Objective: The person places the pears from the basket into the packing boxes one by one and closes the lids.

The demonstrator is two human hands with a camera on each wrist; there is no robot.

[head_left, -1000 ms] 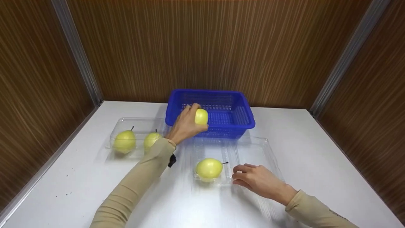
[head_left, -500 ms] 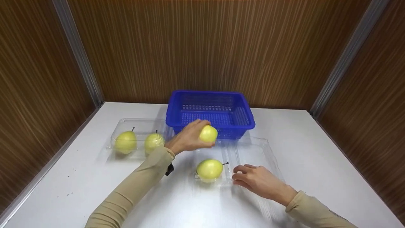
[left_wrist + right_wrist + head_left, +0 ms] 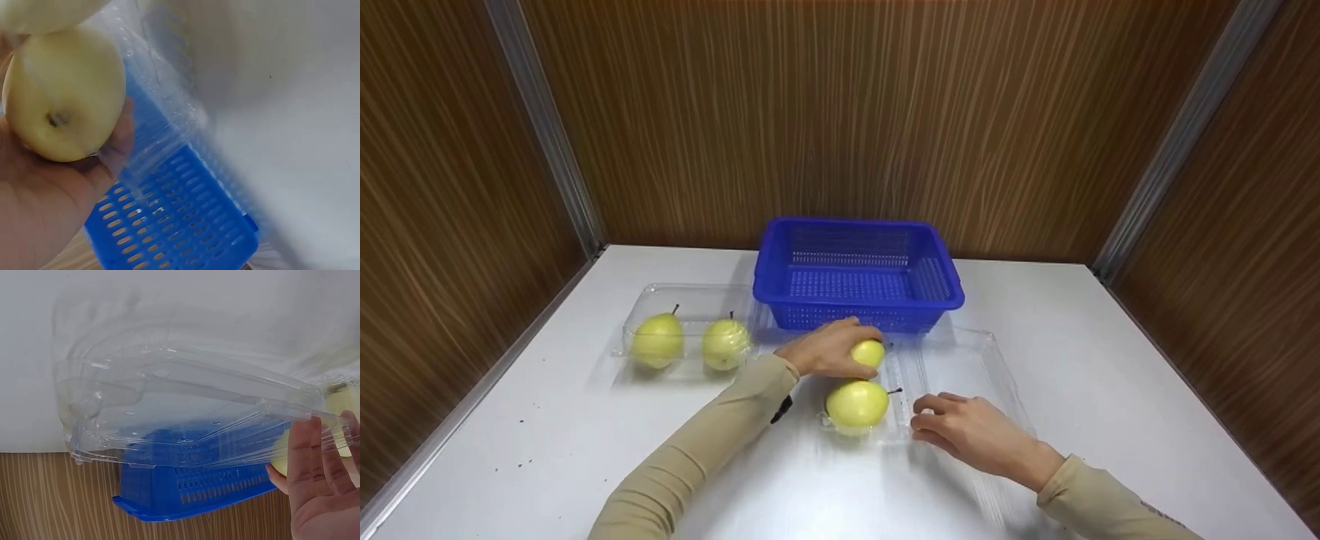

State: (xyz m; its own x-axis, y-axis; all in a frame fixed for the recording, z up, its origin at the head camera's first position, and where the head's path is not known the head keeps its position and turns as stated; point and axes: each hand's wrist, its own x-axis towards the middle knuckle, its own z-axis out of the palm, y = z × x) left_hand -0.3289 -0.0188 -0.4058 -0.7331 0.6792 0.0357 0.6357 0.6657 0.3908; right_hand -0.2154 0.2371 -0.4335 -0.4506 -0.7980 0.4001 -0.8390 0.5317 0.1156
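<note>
In the head view my left hand (image 3: 832,349) holds a yellow pear (image 3: 868,353) between curled fingers and thumb, low over the left half of an opened clear plastic clamshell box (image 3: 971,364). Directly in front of it, another yellow pear (image 3: 857,405) lies in that box with its stem pointing right. The left wrist view has the held pear (image 3: 67,95) resting against the palm, close beside the other pear (image 3: 48,11). My right hand (image 3: 979,435) pinches the near edge of the box; its fingertips (image 3: 304,424) show at the thin plastic rim in the right wrist view.
A blue perforated basket (image 3: 859,304) stands behind the box with no fruit visible inside. To the left, a second clear box (image 3: 697,289) contains two yellow pears (image 3: 658,340). Wood-grain panels (image 3: 855,112) enclose the white table (image 3: 540,375) at the back and sides.
My left hand has carried the pear from over the blue basket toward me and down into the left half of the clear box. My right hand has stayed at the box edge.
</note>
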